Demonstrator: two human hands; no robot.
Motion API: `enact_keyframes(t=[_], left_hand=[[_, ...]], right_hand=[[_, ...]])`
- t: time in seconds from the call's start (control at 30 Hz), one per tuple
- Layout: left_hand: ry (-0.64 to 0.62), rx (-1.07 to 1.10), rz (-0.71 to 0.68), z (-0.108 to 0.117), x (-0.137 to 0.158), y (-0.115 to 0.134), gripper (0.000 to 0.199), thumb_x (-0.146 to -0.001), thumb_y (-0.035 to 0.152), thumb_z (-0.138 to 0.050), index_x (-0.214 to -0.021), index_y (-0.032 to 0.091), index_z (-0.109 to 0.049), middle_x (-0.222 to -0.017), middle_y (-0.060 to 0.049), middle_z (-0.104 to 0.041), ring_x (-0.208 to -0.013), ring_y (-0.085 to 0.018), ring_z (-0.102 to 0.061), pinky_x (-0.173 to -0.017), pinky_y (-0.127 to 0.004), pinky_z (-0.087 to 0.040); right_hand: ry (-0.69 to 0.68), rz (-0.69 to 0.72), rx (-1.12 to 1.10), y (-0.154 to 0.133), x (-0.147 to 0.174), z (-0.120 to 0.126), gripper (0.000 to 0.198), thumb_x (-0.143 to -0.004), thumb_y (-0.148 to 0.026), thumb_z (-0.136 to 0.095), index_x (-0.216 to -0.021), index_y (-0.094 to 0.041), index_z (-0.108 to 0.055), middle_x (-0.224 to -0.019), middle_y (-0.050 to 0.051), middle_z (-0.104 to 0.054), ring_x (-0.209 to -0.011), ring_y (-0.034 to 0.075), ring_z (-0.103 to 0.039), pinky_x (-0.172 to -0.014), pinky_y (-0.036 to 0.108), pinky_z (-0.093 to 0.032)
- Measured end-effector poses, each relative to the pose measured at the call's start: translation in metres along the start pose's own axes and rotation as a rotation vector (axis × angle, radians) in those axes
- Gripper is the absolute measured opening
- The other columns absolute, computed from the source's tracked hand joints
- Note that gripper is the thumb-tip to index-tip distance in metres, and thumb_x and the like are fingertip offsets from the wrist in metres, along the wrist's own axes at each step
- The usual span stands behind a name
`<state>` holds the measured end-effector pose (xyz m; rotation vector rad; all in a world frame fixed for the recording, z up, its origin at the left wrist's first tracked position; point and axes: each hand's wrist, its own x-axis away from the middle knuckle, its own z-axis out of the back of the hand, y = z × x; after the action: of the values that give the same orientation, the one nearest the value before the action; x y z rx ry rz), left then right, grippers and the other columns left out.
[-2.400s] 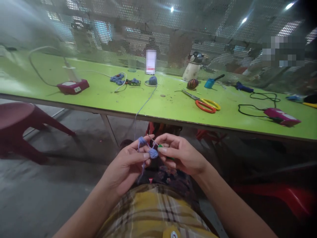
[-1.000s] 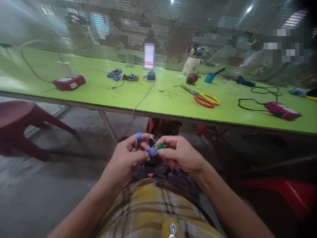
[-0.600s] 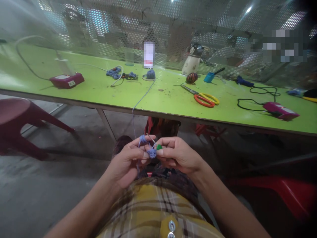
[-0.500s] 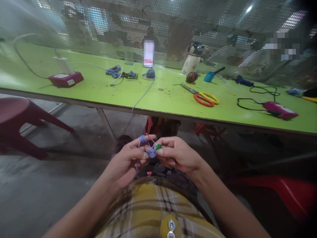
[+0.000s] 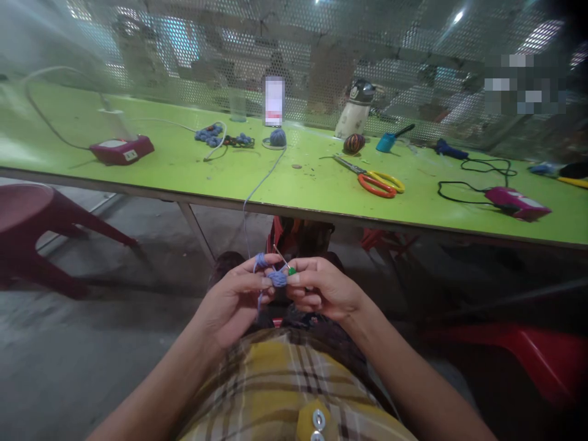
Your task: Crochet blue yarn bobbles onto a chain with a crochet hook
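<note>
1. My left grip (image 5: pixel 236 291) pinches the blue piece (image 5: pixel 277 279) between thumb and fingers, over my lap, at 6 o'clock of the ball (image 5: pixel 278 137).
2. My right grip (image 5: pixel 326 288), at the piece's 3 o'clock, closes round the green handle of the hook (image 5: pixel 281 255), whose shaft leans toward 11 o'clock. Whether its tip sits in a loop is too small to tell.
3. Yarn (image 5: pixel 253 191) winds round my left forefinger at the piece's 11 o'clock. If that finger drops, I think the wraps could slide off and the tension go with them.
4. The piece is small, with little to pinch. Should my thumb slacken as the hook pulls, it could twist, or the stitches could stretch.
5. If the hook backs out too far, or tilts wrongly, a loop could slip free, or the tip could split the strand.
6. The yarn crosses the rim of the desk (image 5: pixel 206 177) at my 11 o'clock; a rough spot there could snag it. A hard tug might also set the ball rolling.
7. The scissors (image 5: pixel 388 184) lie at my 2 o'clock, well apart from the strand, so I judge them little threat.
</note>
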<state>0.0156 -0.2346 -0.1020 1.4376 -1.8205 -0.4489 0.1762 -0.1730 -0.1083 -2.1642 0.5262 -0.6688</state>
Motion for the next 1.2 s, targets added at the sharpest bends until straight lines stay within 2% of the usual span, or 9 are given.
enact_keyframes(t=[0.2,0.43,0.53,0.73,0.9,1.07,1.2], left_hand=[[-0.038,0.002,-0.016,0.002,-0.003,-0.002,0.031,-0.061,0.004,-0.070,-0.091,0.011,-0.074,-0.075,-0.005,-0.068,-0.057,-0.009,-0.056,-0.051,-0.017,-0.042],[-0.158,0.012,-0.015,0.005,-0.002,-0.003,0.031,-0.068,0.005,-0.073,-0.097,0.013,-0.072,-0.078,-0.005,-0.072,-0.064,-0.011,-0.064,-0.063,-0.020,-0.049],[-0.153,0.038,-0.011,0.005,-0.002,-0.004,0.030,-0.068,0.004,-0.074,-0.096,0.012,-0.072,-0.079,-0.006,-0.073,-0.065,-0.013,-0.066,-0.067,-0.022,-0.052],[-0.070,0.149,-0.019,0.005,-0.003,-0.008,0.038,-0.063,-0.002,-0.072,-0.098,0.012,-0.073,-0.070,-0.003,-0.069,-0.057,-0.010,-0.063,-0.061,-0.018,-0.051],[0.003,0.217,-0.013,-0.002,0.000,-0.011,0.037,-0.055,-0.006,-0.067,-0.087,0.010,-0.074,-0.064,-0.003,-0.067,-0.055,-0.010,-0.061,-0.055,-0.016,-0.050],[-0.096,0.273,0.053,-0.003,0.003,-0.015,0.035,-0.052,-0.003,-0.065,-0.082,0.012,-0.073,-0.058,-0.001,-0.064,-0.040,-0.004,-0.046,-0.039,-0.011,-0.038],[-0.143,0.274,0.054,0.000,0.003,-0.018,0.035,-0.052,0.000,-0.066,-0.083,0.013,-0.073,-0.056,0.002,-0.061,-0.036,-0.002,-0.039,-0.036,-0.011,-0.032]], right_hand=[[-0.040,0.001,-0.041,0.001,0.001,0.000,0.022,-0.072,-0.023,-0.075,-0.073,-0.014,-0.056,-0.050,-0.006,-0.052,-0.032,0.000,-0.026,-0.034,0.014,-0.018],[-0.015,0.054,-0.060,0.002,0.004,-0.005,0.020,-0.074,-0.023,-0.073,-0.073,-0.013,-0.057,-0.051,-0.006,-0.051,-0.033,-0.001,-0.026,-0.034,0.014,-0.019],[0.010,0.073,-0.052,0.005,0.005,-0.005,0.020,-0.074,-0.023,-0.074,-0.072,-0.013,-0.056,-0.051,-0.006,-0.053,-0.032,0.000,-0.028,-0.034,0.015,-0.020],[0.068,0.099,-0.037,0.010,0.006,-0.006,0.021,-0.071,-0.023,-0.075,-0.072,-0.014,-0.056,-0.050,-0.006,-0.054,-0.032,0.000,-0.032,-0.034,0.015,-0.017],[0.054,0.074,-0.030,0.007,0.006,-0.007,0.022,-0.070,-0.024,-0.075,-0.069,-0.014,-0.055,-0.049,-0.006,-0.052,-0.031,0.000,-0.029,-0.034,0.015,-0.018],[0.030,0.047,-0.008,0.004,0.008,-0.008,0.021,-0.069,-0.024,-0.075,-0.069,-0.013,-0.057,-0.048,-0.007,-0.051,-0.031,-0.001,-0.027,-0.033,0.015,-0.019],[0.030,0.050,0.023,0.005,0.009,-0.008,0.021,-0.068,-0.025,-0.075,-0.070,-0.014,-0.057,-0.048,-0.007,-0.051,-0.030,-0.001,-0.026,-0.033,0.015,-0.018]])
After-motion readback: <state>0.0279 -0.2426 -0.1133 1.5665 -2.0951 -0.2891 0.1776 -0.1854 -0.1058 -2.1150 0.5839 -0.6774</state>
